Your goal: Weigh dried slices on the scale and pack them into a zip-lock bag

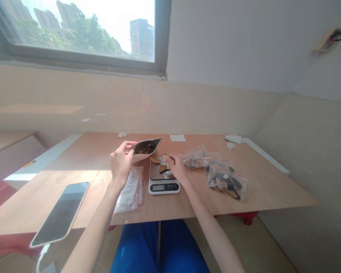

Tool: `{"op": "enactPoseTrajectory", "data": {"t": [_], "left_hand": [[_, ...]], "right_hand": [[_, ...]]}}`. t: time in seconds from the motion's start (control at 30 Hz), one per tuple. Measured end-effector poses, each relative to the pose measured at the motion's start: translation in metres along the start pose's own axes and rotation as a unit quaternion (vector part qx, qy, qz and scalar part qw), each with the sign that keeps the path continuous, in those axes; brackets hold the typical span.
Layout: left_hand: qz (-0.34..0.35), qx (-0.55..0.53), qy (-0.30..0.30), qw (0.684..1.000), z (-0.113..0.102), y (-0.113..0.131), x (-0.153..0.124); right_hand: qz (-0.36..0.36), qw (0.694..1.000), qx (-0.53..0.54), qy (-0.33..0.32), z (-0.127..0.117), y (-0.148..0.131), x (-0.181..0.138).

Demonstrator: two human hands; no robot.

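Left hand [121,162] grips the open pouch [146,148], mouth facing right; right hand [177,167] pinches a dried slice [168,157] over the scale [163,176], just beside it.

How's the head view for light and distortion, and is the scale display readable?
Head view: strong sun bleaches the table on the left; the window is blown out; wide-angle bending at the edges; the scale display is too small to read; the phone screen reflects light.
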State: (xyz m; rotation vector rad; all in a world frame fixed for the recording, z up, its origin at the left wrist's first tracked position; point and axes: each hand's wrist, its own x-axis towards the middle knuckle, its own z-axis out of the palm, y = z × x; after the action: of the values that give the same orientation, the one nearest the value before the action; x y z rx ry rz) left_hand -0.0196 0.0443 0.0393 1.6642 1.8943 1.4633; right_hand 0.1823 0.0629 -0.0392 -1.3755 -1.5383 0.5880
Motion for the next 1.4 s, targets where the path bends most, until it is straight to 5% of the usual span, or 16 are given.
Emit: {"op": "enactPoseTrajectory", "data": {"t": [0.23, 0.33, 0.5, 0.6, 0.7, 0.83, 1.03, 1.2, 1.4], "left_hand": [[0.002, -0.002, -0.002, 1.0, -0.001, -0.001, -0.002], [0.005, 0.0, -0.002, 1.0, -0.001, 0.0, -0.003], [0.005, 0.002, 0.0, 1.0, 0.0, 0.0, -0.004], [0.008, 0.001, -0.006, 1.0, 0.001, 0.001, -0.005], [0.012, 0.0, -0.006, 1.0, 0.001, 0.002, -0.005], [0.015, 0.006, -0.006, 1.0, 0.0, 0.001, -0.005], [0.015, 0.013, -0.01, 1.0, 0.0, 0.002, -0.005], [0.014, 0.007, -0.014, 1.0, 0.001, 0.001, -0.006], [0.006, -0.022, -0.023, 0.999, 0.001, 0.001, -0.011]], "right_hand": [[0.057, 0.994, 0.062, -0.076, -0.013, 0.006, -0.023], [0.019, 0.994, 0.013, -0.106, -0.017, 0.008, -0.031], [-0.095, 0.979, -0.177, -0.041, -0.017, 0.0, -0.026], [-0.146, 0.967, -0.206, -0.045, -0.008, -0.009, -0.012], [-0.188, 0.958, -0.184, -0.114, 0.01, -0.014, 0.007], [-0.174, 0.944, -0.183, -0.213, 0.031, -0.015, 0.028], [-0.152, 0.941, -0.19, -0.236, 0.04, -0.02, 0.023], [-0.146, 0.947, -0.174, -0.225, 0.017, -0.036, 0.011], [-0.17, 0.978, -0.076, -0.099, -0.036, -0.085, 0.001]]}}
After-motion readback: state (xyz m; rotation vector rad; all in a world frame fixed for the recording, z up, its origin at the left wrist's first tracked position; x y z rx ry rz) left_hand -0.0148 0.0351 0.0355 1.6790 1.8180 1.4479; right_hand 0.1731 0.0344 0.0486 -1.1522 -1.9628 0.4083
